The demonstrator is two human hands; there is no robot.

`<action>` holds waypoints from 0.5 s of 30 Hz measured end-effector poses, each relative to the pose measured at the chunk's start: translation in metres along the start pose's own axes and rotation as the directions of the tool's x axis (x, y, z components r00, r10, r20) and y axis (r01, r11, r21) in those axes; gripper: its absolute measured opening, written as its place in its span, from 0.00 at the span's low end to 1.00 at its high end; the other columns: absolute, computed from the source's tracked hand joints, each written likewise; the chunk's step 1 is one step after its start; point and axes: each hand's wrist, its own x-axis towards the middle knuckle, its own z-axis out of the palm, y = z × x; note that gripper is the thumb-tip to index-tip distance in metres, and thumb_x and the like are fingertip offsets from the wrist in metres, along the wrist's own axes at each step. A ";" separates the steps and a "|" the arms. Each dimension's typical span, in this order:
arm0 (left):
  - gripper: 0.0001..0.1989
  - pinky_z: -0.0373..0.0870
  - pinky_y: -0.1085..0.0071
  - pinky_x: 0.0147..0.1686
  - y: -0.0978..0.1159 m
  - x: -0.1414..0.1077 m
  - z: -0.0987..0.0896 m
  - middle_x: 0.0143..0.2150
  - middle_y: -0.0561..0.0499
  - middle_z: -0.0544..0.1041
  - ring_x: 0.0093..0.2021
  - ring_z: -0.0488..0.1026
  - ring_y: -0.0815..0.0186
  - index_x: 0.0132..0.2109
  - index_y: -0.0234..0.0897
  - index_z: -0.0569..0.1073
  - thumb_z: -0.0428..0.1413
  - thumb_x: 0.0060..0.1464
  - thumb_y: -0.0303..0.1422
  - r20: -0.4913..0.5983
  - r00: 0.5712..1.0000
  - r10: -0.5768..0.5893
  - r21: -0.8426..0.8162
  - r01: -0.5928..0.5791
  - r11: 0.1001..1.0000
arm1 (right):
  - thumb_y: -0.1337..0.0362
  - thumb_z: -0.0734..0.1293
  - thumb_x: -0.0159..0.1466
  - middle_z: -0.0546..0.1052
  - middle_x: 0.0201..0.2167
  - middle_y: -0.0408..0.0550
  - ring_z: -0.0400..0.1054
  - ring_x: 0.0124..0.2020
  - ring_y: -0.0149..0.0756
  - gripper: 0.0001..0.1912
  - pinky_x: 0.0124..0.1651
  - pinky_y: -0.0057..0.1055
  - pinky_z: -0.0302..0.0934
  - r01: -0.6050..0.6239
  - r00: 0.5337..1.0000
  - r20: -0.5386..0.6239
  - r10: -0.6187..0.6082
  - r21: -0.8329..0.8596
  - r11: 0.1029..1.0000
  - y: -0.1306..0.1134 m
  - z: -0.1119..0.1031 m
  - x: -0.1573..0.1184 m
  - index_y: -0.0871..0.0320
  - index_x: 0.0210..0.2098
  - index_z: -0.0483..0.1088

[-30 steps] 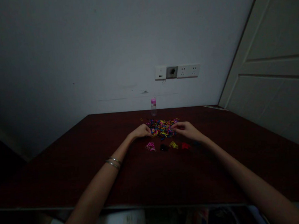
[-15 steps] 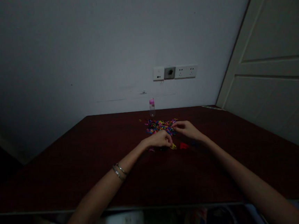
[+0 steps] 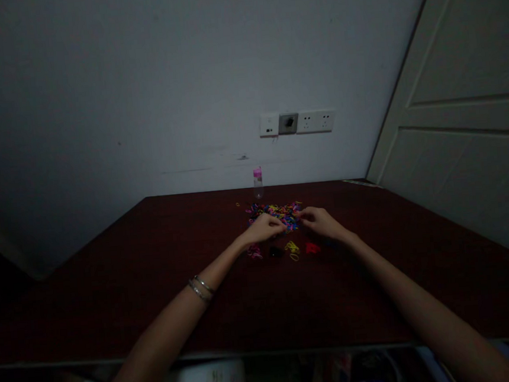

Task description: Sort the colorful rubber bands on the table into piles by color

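Observation:
A heap of small rubber bands (image 3: 278, 209) in many colours lies mid-table. My left hand (image 3: 262, 228) reaches to the heap's near edge, its thumb and fingertips pinched together. At the right edge of the heap, my right hand (image 3: 323, 222) has its thumb and forefinger closed. Whatever either pinch holds is too small to make out. Nearer me, sorted by colour, lie small groups of bands: pink bands (image 3: 255, 251), a dark group (image 3: 276, 252), yellow bands (image 3: 292, 248) and red bands (image 3: 312, 248). Something dark blue shows faintly beside the red ones, partly under my right wrist.
A clear bottle with a pink top (image 3: 258, 185) stands behind the heap, near the wall. One stray band (image 3: 238, 204) lies left of it. Wall sockets (image 3: 297, 123) are above the dark red table (image 3: 154, 271). Under the front edge is an open space with assorted items.
My left hand has moved from the yellow group up and left to the heap, leaving a yellow band with that group. My right hand has shifted only slightly at the heap's right edge.

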 end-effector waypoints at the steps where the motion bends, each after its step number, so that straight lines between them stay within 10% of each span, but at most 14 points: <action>1: 0.17 0.51 0.77 0.20 -0.006 0.001 -0.005 0.17 0.54 0.66 0.20 0.58 0.74 0.28 0.29 0.76 0.52 0.48 0.40 -0.067 0.997 -0.030 -0.024 0.029 0.999 | 0.66 0.62 0.55 0.73 0.39 0.50 0.67 0.40 0.38 0.13 0.45 0.34 0.60 0.015 1.000 0.019 -0.014 -0.053 0.998 0.003 0.001 -0.001 0.58 0.39 0.73; 7: 0.18 0.50 0.77 0.19 -0.048 0.002 -0.043 0.15 0.56 0.61 0.17 0.55 0.76 0.30 0.27 0.75 0.50 0.49 0.41 -0.352 0.909 -0.224 -0.215 0.154 0.964 | 0.63 0.62 0.58 0.69 0.43 0.55 0.63 0.45 0.41 0.18 0.48 0.37 0.57 0.067 0.992 0.115 -0.043 -0.214 0.974 0.007 0.009 -0.004 0.57 0.48 0.68; 15: 0.18 0.43 0.77 0.16 -0.067 -0.009 -0.058 0.15 0.57 0.60 0.13 0.50 0.77 0.34 0.28 0.76 0.50 0.50 0.40 -0.421 0.828 -0.370 -0.355 0.225 0.907 | 0.61 0.61 0.59 0.69 0.45 0.51 0.63 0.45 0.41 0.13 0.43 0.34 0.60 0.060 0.992 0.122 -0.026 -0.284 0.957 -0.001 0.009 -0.008 0.53 0.43 0.70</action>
